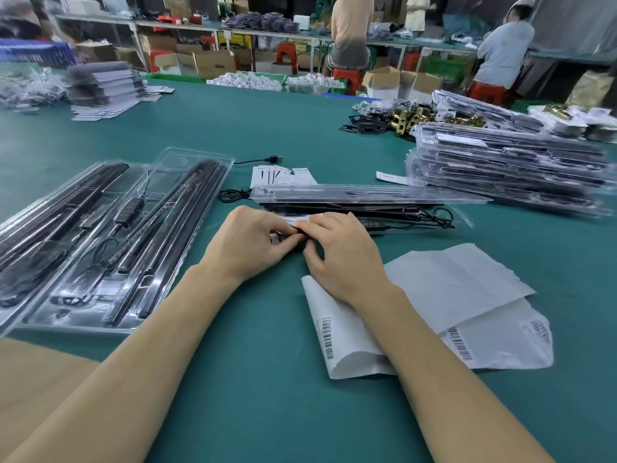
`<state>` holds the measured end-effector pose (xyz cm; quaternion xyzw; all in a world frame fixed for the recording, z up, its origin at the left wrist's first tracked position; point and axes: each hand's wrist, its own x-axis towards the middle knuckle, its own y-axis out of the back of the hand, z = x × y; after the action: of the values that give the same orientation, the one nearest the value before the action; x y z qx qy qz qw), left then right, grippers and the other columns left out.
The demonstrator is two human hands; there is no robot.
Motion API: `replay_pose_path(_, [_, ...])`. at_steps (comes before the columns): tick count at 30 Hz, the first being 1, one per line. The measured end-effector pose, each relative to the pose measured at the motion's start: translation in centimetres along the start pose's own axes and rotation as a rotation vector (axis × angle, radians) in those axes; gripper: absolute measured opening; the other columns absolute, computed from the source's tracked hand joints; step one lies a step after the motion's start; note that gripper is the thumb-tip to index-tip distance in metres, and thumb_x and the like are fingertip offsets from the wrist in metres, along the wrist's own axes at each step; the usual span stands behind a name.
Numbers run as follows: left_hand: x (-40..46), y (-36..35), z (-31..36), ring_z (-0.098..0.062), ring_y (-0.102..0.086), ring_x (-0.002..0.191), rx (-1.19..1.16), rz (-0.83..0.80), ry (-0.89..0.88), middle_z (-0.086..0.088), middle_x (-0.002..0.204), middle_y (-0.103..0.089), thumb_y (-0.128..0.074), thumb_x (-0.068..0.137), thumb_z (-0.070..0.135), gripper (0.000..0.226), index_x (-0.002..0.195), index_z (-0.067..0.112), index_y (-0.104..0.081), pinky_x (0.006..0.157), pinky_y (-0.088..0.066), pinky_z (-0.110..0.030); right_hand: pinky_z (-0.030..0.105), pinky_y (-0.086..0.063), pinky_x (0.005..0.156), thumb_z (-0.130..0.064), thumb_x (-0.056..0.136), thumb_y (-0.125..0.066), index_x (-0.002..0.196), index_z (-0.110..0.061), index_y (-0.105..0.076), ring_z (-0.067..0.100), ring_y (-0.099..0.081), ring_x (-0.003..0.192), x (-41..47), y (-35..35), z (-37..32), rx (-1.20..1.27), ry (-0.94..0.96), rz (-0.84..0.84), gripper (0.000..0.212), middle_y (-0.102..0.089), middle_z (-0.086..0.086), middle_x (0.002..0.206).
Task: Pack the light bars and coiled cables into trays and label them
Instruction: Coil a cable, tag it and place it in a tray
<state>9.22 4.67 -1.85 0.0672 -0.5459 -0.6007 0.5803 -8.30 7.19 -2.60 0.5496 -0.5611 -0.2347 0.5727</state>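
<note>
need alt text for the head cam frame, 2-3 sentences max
Both hands, left hand and right hand, meet over a green table, pinching a small white label at the near end of a clear tray holding black light bars. Opened filled trays lie left, barcode label sheets right, stacked packed trays beyond.

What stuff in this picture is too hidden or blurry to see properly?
Head view only:
- What the left hand and right hand pinch: a white strip and something dark, mostly covered by fingers.
- Barcode sheets: print too small to read; the right forearm covers part.
- Open trays: left edge cuts them off.
- Packed tray stack: motion-blurred.
</note>
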Motion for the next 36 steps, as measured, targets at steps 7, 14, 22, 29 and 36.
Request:
replay_pose_path(7, [-0.1,-0.1,-0.1,-0.018,-0.049,0.065,0.043,0.220,0.107,0.005,0.072,-0.052,-0.089,0.067,0.042,0.047,0.073,0.013,-0.053,0.060,-0.047,-0.035,0.039,-0.027,0.115,-0.028,0.097,-0.048,0.140,-0.031,-0.058,0.018,-0.045,0.135,-0.6,-0.2,-0.5,-0.013,-0.071,-0.020,0.044,-0.054,-0.003,0.144])
replay_pose_path(14, [-0.2,-0.4,-0.3,-0.016,-0.060,0.074,-0.048,0.159,0.108,0.001,0.078,-0.064,-0.090,0.067,0.039,0.039,0.081,0.012,-0.065,0.073,-0.054,-0.038,0.041,-0.025,0.116,-0.033,0.096,-0.044,0.136,-0.029,-0.057,0.022,-0.046,0.131,-0.9,-0.3,-1.0,-0.104,-0.121,0.004,0.043,-0.056,0.000,0.138])
replay_pose_path(22, [-0.1,-0.1,-0.6,-0.019,-0.067,0.072,0.023,0.093,0.056,0.003,0.074,-0.073,-0.085,0.076,0.034,0.021,0.077,0.014,-0.078,0.076,-0.053,-0.034,0.046,-0.023,0.116,-0.037,0.097,-0.039,0.145,-0.030,-0.047,0.024,-0.045,0.131,-0.9,-0.3,-1.6,-0.142,-0.082,-0.041,0.049,-0.054,-0.008,0.141])
replay_pose_path(29, [0.0,0.3,-0.6,-0.019,-0.066,0.070,0.027,0.035,0.031,0.003,0.072,-0.072,-0.083,0.077,0.030,0.016,0.077,0.014,-0.079,0.074,-0.053,-0.033,0.045,-0.024,0.115,-0.041,0.095,-0.040,0.138,-0.028,-0.051,0.025,-0.041,0.130,-0.9,-0.4,-2.4,-0.147,-0.104,-0.047,0.046,-0.055,-0.004,0.136])
replay_pose_path(36, [0.4,1.1,-0.7,-0.013,-0.067,0.075,0.030,-0.042,-0.058,0.010,0.083,-0.074,-0.073,0.076,0.035,0.020,0.091,0.022,-0.078,0.070,-0.056,-0.035,0.052,-0.014,0.120,-0.042,0.096,-0.039,0.146,-0.031,-0.041,0.027,-0.034,0.137,-0.8,-0.7,-2.7,-0.089,-0.151,-0.082,0.051,-0.040,0.009,0.147])
